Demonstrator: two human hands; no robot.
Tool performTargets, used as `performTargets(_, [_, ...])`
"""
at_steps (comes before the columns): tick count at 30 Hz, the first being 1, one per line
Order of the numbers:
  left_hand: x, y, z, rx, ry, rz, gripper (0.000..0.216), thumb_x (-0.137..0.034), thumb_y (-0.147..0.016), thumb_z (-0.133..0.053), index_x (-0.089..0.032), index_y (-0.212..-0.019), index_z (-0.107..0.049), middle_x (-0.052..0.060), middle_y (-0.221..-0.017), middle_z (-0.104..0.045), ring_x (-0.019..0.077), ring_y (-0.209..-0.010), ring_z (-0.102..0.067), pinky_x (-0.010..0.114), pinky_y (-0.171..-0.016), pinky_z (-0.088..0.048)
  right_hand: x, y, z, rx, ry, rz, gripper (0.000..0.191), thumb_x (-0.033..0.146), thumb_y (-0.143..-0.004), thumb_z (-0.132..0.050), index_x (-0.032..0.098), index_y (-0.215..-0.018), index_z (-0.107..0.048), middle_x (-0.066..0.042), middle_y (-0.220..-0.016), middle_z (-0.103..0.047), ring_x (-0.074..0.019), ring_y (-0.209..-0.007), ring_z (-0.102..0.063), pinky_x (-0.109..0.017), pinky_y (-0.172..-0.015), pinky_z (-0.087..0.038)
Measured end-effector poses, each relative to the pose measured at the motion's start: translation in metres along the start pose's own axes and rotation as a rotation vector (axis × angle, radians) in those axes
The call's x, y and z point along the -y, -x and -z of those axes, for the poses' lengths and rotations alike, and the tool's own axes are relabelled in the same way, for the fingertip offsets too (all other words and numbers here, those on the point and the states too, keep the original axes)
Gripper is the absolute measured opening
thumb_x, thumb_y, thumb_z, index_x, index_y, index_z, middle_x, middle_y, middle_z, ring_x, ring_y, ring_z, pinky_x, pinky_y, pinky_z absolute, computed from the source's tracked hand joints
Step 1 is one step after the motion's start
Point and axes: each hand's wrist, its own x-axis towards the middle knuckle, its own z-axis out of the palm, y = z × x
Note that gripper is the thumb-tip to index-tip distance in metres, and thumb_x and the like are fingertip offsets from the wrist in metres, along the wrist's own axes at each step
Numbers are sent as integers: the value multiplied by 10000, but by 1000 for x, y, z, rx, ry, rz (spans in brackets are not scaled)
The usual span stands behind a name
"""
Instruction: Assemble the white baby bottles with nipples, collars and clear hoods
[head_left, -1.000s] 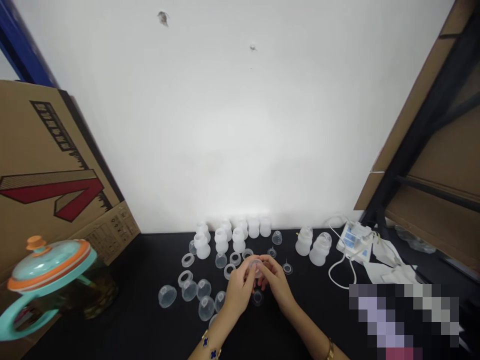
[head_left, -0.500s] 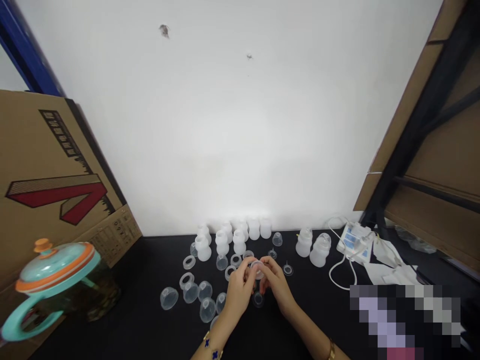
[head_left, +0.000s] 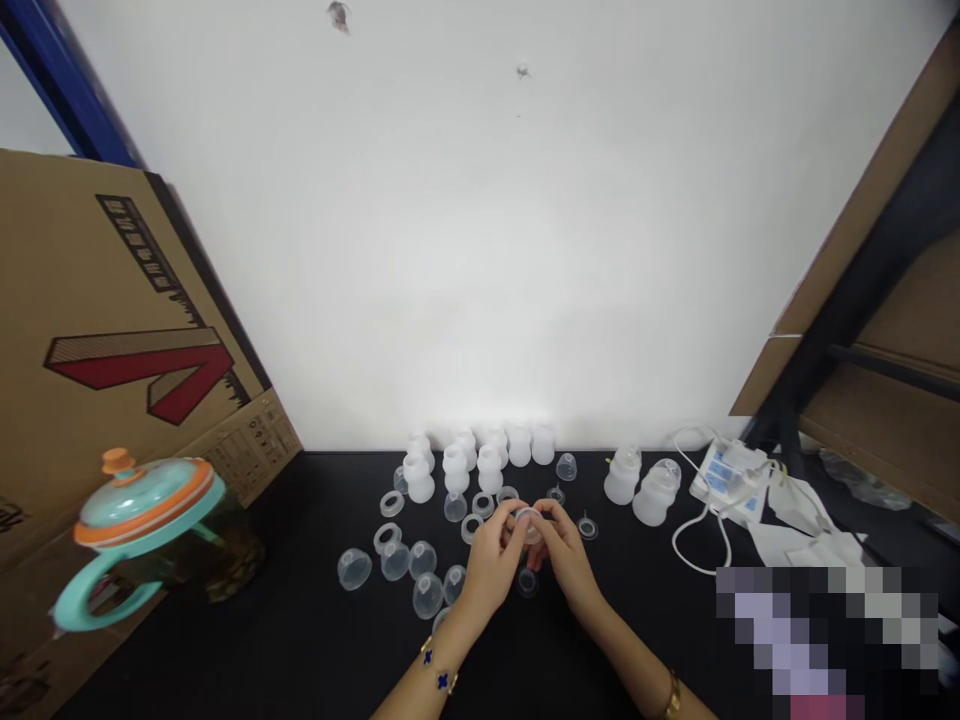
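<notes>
Both hands meet over the black table. My left hand (head_left: 493, 553) and my right hand (head_left: 568, 556) are closed around one translucent bottle collar ring (head_left: 531, 514), thumbs on its near side. Fingers hide part of the ring, and whether a nipple sits in it I cannot tell. Just below the hands lies a clear silicone nipple (head_left: 527, 582). Another nipple (head_left: 587, 527) rests to the right of my right hand. Loose collar rings (head_left: 388, 538) and clear dome caps (head_left: 427, 595) are scattered left of my left hand.
Several white bottles (head_left: 418, 478) stand uncapped near the wall. Two capped bottles (head_left: 656, 492) are at the right, beside a white power strip (head_left: 729, 482) with cables and papers. A teal-handled pitcher (head_left: 161, 510) stands at the left before a cardboard box (head_left: 90, 290).
The camera view has tilted and shifted slightly, so everything appears higher and further right. Both hands still hold the ring, with a small shift of the fingers around it.
</notes>
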Motion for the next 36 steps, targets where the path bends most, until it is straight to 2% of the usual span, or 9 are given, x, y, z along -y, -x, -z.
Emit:
performTargets(19, [-6, 0, 2, 8, 8, -20, 390, -481, -964, -492, -166, -1071, -696, 34, -780, -662, 148, -620, -562, 237, -586, -428, 5, 3, -5, -5, 49, 48, 493, 700, -816, -655, 238, -928, -524, 41, -566, -591, -157, -436, -564, -254, -436, -427])
performTargets(31, [-2, -1, 1, 9, 20, 8, 393, -509, -954, -505, -169, -1037, -683, 26, -733, -629, 148, -612, -556, 233, -566, -422, 2, 4, -6, -21, 86, 59, 492, 716, -832, -624, 239, -922, -540, 37, -568, -578, -155, -449, -552, -255, -434, -421])
performTargets(36, [-1, 0, -1, 28, 106, 58, 427, -554, -940, -519, -170, -1069, -655, 3, -719, -609, 128, -578, -548, 224, -538, -421, -1, 4, -5, -46, 39, 51, 488, 705, -832, -633, 239, -946, -544, 39, -579, -570, -166, -473, -570, -263, -456, -420])
